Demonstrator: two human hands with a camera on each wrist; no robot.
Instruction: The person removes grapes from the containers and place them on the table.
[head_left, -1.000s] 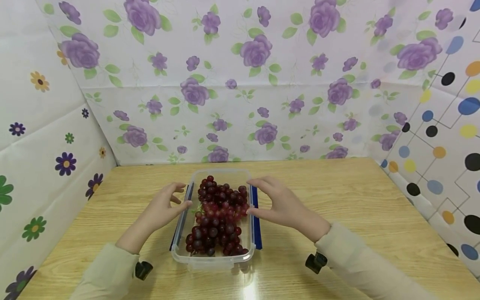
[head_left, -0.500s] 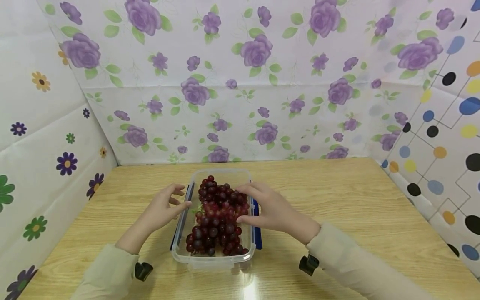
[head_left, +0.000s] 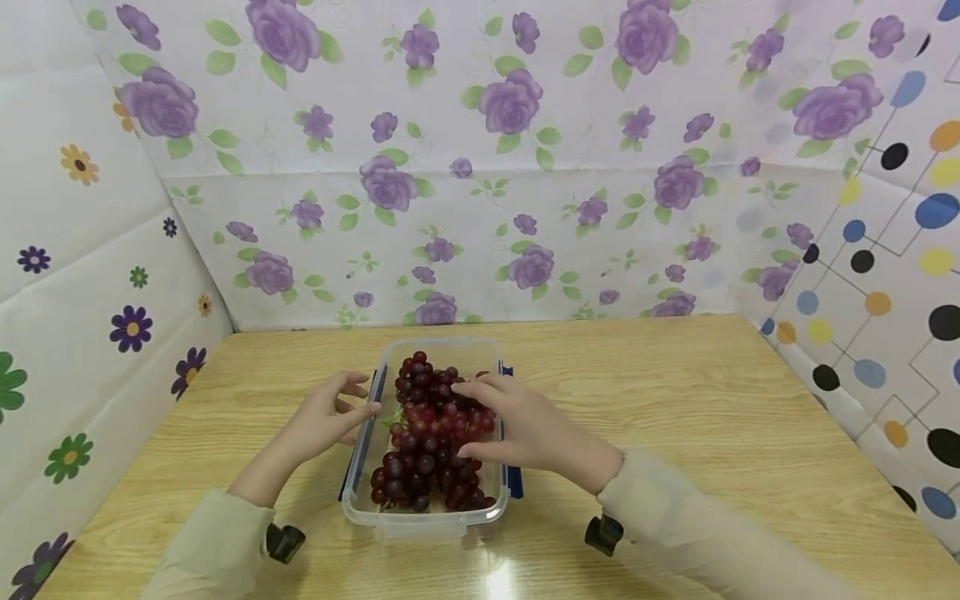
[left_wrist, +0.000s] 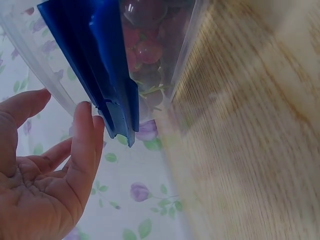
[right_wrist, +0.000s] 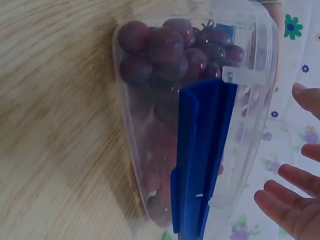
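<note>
Clear plastic rectangular container (head_left: 427,517) of dark red grapes (head_left: 431,437) sits on the light wooden desk (head_left: 675,400), between both hands. Left hand (head_left: 326,417): grip loosely open, holding nothing, fingertips at the container's blue side clasp (left_wrist: 107,75). Right hand (head_left: 525,429): grip spread open over the grapes' right side, thumb and fingers touching them, not clearly closed on any.

Likely staged recording booth: wooden table (head_left: 675,400) enclosed by patterned cloth walls (head_left: 525,167).

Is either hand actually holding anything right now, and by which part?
Nothing is held. The left hand touches the container by its left blue clasp; the right hand spreads over the grapes, no grip visible.
</note>
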